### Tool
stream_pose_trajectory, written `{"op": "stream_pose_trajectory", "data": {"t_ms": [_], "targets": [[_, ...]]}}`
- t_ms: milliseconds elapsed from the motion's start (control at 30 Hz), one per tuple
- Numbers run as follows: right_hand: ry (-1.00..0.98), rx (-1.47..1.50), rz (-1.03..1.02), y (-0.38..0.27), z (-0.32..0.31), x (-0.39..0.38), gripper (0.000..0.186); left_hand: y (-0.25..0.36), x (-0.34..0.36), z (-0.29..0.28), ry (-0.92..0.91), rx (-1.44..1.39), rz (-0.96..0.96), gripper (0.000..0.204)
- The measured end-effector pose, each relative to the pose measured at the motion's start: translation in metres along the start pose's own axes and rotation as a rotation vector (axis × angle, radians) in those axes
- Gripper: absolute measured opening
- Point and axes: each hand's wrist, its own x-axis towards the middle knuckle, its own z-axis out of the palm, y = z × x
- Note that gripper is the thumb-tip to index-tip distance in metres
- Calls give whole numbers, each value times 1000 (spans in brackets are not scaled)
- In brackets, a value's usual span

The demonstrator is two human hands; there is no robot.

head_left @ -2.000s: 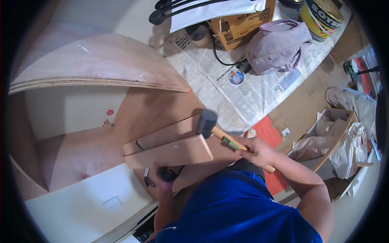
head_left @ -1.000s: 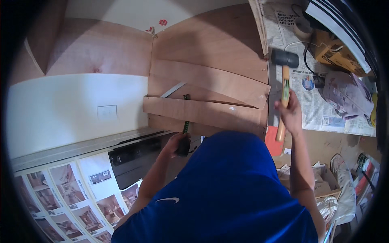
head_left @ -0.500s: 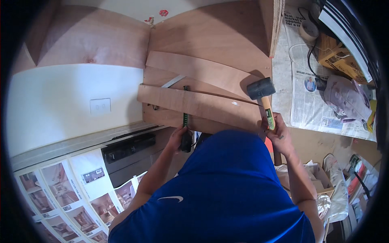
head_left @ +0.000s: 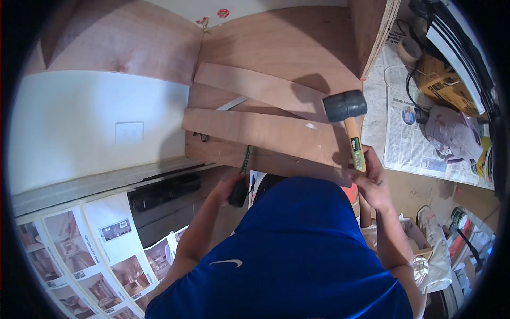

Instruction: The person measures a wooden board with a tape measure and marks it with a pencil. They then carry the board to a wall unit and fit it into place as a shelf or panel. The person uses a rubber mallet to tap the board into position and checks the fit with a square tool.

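Note:
My left hand [head_left: 227,186] grips a black tape measure [head_left: 239,192] at the near edge of the plywood base. A short length of its green blade [head_left: 246,158] sticks out toward the front plywood strip [head_left: 265,130]. My right hand [head_left: 375,183] is closed around the wooden handle of a rubber mallet, whose black head [head_left: 345,106] is raised above the right ends of the strips. A second plywood strip [head_left: 249,81] lies behind the front one at an angle. Between them a metal ruler [head_left: 232,103] partly shows.
Plywood panels [head_left: 122,48] stand around the work. A white wall with a socket plate [head_left: 129,132] is at left, above printed picture sheets [head_left: 114,231]. On the right, newspaper [head_left: 406,143] carries a tape roll [head_left: 409,49], a cardboard box [head_left: 451,90] and a crumpled cloth [head_left: 451,130].
The tape's green blade no longer reaches across the front strip; a shorter length shows. My left hand has shifted slightly left and down. The mallet head looks larger and sits a little higher.

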Motion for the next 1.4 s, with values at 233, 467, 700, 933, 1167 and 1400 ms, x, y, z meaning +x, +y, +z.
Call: {"op": "stream_pose_trajectory", "data": {"t_ms": [233, 467, 700, 933, 1167, 1400], "targets": [[146, -102, -115, 10, -8, 28, 59, -22, -54, -47, 176, 490, 103, 25], [182, -241, -98, 60, -31, 30, 58, 57, -46, -21, 382, 906, 591, 21], [293, -314, -101, 38, -30, 9, 51, 157, 132, -19, 677, 1022, 1016, 22], [548, -309, -219, 2, -82, -1, 48, 230, 162, 0, 854, 1397, 833, 24], [547, -736, -462, -54, -158, 148, 43, 259, 131, 19, 777, 1503, 505, 36], [573, -701, -295, -111, -194, 274, 52, 260, 132, 258, 293, 1227, 1243, 81]]}}
